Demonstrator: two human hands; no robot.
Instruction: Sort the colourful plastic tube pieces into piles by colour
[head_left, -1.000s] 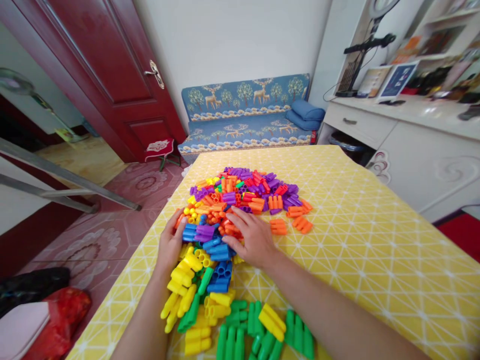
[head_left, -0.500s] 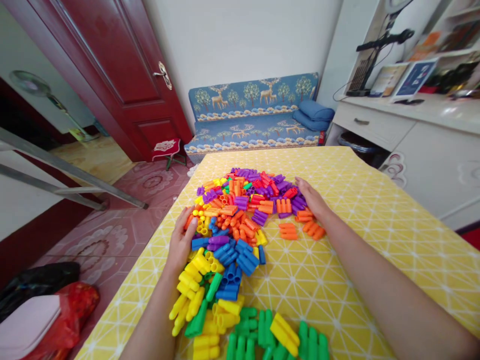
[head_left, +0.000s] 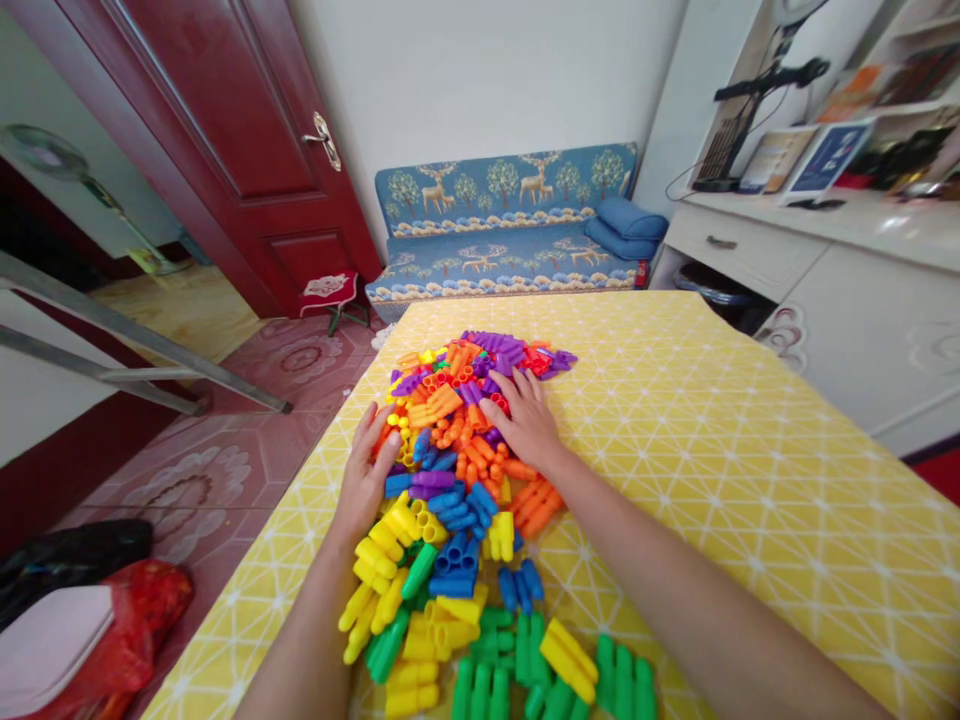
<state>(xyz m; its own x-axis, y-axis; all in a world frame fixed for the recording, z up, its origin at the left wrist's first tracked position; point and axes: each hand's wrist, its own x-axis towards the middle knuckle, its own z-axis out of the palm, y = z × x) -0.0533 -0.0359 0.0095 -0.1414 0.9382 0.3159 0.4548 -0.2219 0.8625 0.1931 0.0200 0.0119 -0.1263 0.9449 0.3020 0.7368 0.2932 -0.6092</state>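
Observation:
A heap of plastic bullet-shaped building blocks in several colours lies on the table with its yellow cloth (head_left: 675,420). My left hand (head_left: 366,470) rests open at the heap's left side, thumb and fingers apart, beside orange and yellow blocks. Over the right part of the heap, my right hand (head_left: 529,420) lies with spread fingers, touching red and orange blocks. Orange blocks (head_left: 536,505) sit just below its wrist. Purple blocks (head_left: 495,345) crowd the far end. Blue blocks (head_left: 456,560) and yellow blocks (head_left: 386,545) lie nearer, with green blocks (head_left: 480,690) closest to me.
Beyond the table stands a blue patterned sofa (head_left: 502,265). A white cabinet (head_left: 862,300) is on the right, a red door (head_left: 240,150) at back left. On the floor are a small stool (head_left: 330,290) and a red plastic bag (head_left: 154,610). Metal legs (head_left: 135,375) stand at left.
My right hand has swept left and inward, pushing orange, purple and red blocks into a tighter heap. Some blue and yellow blocks shifted. My left hand has stayed nearly in place.

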